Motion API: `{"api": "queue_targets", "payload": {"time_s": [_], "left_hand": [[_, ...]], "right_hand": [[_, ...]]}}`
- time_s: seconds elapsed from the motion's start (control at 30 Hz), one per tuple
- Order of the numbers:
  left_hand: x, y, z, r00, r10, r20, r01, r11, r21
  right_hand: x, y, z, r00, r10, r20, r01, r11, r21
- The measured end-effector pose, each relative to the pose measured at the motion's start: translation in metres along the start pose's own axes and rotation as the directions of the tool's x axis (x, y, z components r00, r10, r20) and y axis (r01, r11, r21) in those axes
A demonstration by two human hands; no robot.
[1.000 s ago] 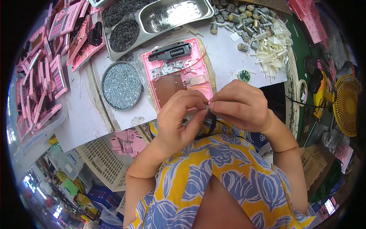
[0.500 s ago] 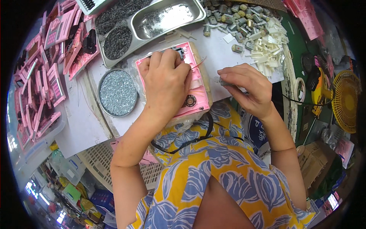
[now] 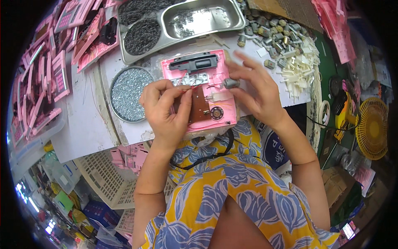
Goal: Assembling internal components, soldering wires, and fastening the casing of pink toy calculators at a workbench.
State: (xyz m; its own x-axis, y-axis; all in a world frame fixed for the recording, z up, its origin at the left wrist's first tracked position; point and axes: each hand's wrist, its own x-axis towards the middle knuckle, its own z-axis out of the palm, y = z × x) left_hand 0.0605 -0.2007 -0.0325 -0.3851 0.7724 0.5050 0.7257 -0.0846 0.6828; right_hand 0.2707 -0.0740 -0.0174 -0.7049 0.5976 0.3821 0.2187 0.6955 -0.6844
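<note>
An opened pink plastic casing (image 3: pixel 230 116) lies on a padded block in front of me. Inside it are a brown circuit board (image 3: pixel 201 103), a long black part (image 3: pixel 195 62) and a round black disc (image 3: pixel 216 113). My left hand (image 3: pixel 166 110) is over the board's left side, thumb and forefinger pinched on thin red wires (image 3: pixel 195 86). Above the casing's right edge, my right hand (image 3: pixel 261 91) holds a small silver motor (image 3: pixel 231 83) between thumb and fingers. Its upper fingers are blurred and spread.
Beside the casing stands a round dish (image 3: pixel 132 95) of small screws. Behind is a metal tray (image 3: pixel 166 45) with dark screws. Loose motors (image 3: pixel 269 64) and white plastic pieces (image 3: pixel 296 79) lie at the right. Pink casings (image 3: pixel 58 79) pile up at the left.
My left hand has moved down off the casing's upper part, uncovering the black part, and now pinches the red wires. The right hand has brought the motor left over the casing's edge.
</note>
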Motion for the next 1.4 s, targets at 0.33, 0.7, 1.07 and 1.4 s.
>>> {"api": "queue_targets", "payload": {"time_s": [0.33,0.7,1.07,1.4], "left_hand": [[0.018,-0.005,-0.004,0.998,0.010,0.069,-0.007,0.999,-0.038],[0.029,-0.007,-0.010,0.981,-0.057,0.186,0.078,0.991,-0.110],[0.028,-0.013,-0.011,0.974,0.103,0.200,-0.102,0.995,-0.015],[0.011,0.007,-0.020,0.865,0.326,0.381,-0.379,0.923,0.071]], "right_hand": [[0.023,0.002,0.012,0.993,0.086,0.083,-0.064,0.968,-0.241],[0.038,-0.022,0.007,0.990,-0.093,0.104,0.124,0.928,-0.353],[0.045,-0.012,0.041,0.988,-0.116,0.105,0.136,0.968,-0.209],[0.040,-0.009,0.039,0.990,-0.127,0.063,0.136,0.976,-0.172]]}}
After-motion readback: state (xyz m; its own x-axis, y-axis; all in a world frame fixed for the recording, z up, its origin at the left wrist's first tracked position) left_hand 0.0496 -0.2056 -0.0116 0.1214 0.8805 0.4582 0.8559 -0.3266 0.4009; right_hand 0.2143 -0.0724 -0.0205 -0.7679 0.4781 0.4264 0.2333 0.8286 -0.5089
